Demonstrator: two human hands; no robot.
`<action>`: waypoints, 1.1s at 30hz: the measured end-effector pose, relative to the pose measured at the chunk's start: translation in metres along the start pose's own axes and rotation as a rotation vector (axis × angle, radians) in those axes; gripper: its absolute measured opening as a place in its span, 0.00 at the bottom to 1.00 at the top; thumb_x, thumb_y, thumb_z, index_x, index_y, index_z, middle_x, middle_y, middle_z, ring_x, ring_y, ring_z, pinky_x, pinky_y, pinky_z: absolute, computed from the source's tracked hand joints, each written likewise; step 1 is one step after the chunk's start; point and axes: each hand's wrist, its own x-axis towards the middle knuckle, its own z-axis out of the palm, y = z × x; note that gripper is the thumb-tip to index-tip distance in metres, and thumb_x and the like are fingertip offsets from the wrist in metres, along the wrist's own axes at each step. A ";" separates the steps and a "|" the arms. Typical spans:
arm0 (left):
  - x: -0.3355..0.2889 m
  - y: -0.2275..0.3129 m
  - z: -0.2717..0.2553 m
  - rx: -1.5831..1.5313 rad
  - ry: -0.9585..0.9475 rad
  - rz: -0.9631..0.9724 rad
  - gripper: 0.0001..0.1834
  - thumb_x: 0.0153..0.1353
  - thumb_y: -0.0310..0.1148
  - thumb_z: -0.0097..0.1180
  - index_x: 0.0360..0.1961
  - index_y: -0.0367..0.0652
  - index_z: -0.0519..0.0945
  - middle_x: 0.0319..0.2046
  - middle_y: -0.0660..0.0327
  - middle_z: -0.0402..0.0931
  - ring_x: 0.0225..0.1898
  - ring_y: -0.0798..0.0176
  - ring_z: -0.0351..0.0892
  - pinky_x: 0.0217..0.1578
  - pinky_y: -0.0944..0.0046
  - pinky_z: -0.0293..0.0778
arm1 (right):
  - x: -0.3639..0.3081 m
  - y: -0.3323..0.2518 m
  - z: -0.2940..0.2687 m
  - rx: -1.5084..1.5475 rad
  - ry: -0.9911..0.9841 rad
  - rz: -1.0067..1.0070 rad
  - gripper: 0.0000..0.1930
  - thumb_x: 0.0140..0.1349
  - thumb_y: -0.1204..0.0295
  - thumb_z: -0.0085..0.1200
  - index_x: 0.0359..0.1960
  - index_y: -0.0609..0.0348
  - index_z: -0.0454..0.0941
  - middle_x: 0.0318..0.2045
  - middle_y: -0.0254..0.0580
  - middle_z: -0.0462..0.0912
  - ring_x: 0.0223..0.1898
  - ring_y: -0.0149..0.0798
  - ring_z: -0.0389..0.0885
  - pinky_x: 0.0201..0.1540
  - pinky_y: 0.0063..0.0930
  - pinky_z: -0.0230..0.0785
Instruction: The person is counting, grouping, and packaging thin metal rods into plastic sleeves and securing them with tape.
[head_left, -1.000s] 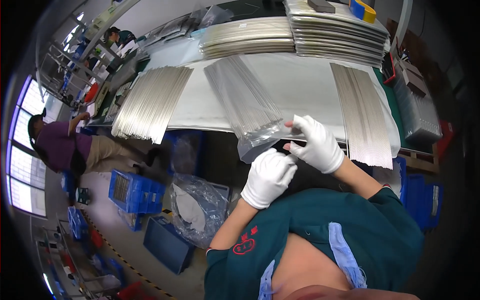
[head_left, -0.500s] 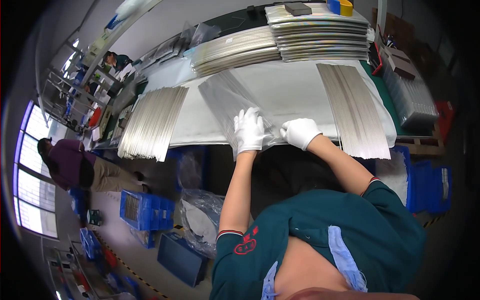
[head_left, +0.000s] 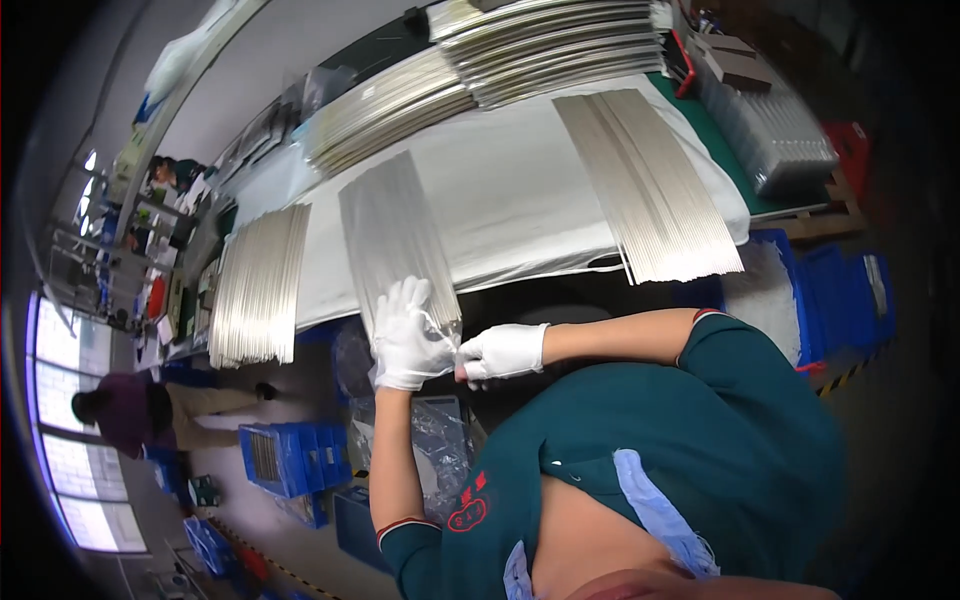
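Note:
A clear plastic sleeve (head_left: pixel 385 215) around a grey bundle of thin strips lies on the white-covered table, its near end reaching the front edge. On that near end rests my left hand (head_left: pixel 410 340), white-gloved, fingers stretched and apart. Close beside it my right hand (head_left: pixel 508 352), also gloved, is closed with its fingertips at the sleeve's near corner; the exact grip is partly hidden. To the left lies a fanned row of thin silvery metal rods (head_left: pixel 262 285). A second row of metal rods (head_left: pixel 650 190) lies to the right, overhanging the front edge.
Stacks of wrapped strips (head_left: pixel 560 50) line the table's back. At the right stand clear-wrapped packs (head_left: pixel 765 135) and blue bins (head_left: pixel 845 300). Below left are blue crates (head_left: pixel 295 458) and plastic wrap (head_left: pixel 440 440). A person (head_left: pixel 125 415) is on the floor at far left.
The view has turned and shifted. The sleeve's near end is now nearer to me; both hands have moved toward me with it, and my right hand has come up close to the left.

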 end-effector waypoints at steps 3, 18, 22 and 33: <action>0.008 0.014 0.006 0.002 0.034 -0.058 0.37 0.32 0.47 0.62 0.46 0.39 0.70 0.44 0.53 0.69 0.48 0.47 0.65 0.49 0.52 0.61 | -0.038 -0.012 -0.020 0.456 -0.183 0.212 0.19 0.59 0.58 0.48 0.39 0.64 0.74 0.30 0.39 0.79 0.29 0.28 0.76 0.32 0.23 0.72; 0.021 0.096 -0.082 -1.199 -0.653 -0.193 0.13 0.59 0.34 0.47 0.33 0.34 0.79 0.33 0.56 0.80 0.35 0.64 0.79 0.39 0.68 0.73 | -0.319 0.013 -0.138 0.209 1.015 0.807 0.31 0.57 0.44 0.42 0.16 0.63 0.74 0.14 0.42 0.76 0.13 0.31 0.75 0.15 0.20 0.67; 0.073 0.129 0.038 -1.125 -0.792 -0.326 0.26 0.65 0.46 0.35 0.54 0.36 0.66 0.46 0.52 0.73 0.44 0.61 0.75 0.43 0.67 0.71 | -0.294 0.049 -0.129 0.467 0.821 0.677 0.34 0.55 0.42 0.43 0.36 0.70 0.73 0.30 0.51 0.79 0.24 0.41 0.81 0.22 0.28 0.76; 0.123 0.222 0.091 -2.371 -0.977 -0.793 0.25 0.60 0.47 0.46 0.52 0.41 0.65 0.46 0.57 0.70 0.46 0.60 0.71 0.46 0.61 0.68 | -0.219 0.020 -0.118 -0.328 0.399 0.665 0.27 0.60 0.51 0.40 0.26 0.69 0.75 0.20 0.51 0.78 0.20 0.44 0.79 0.24 0.33 0.71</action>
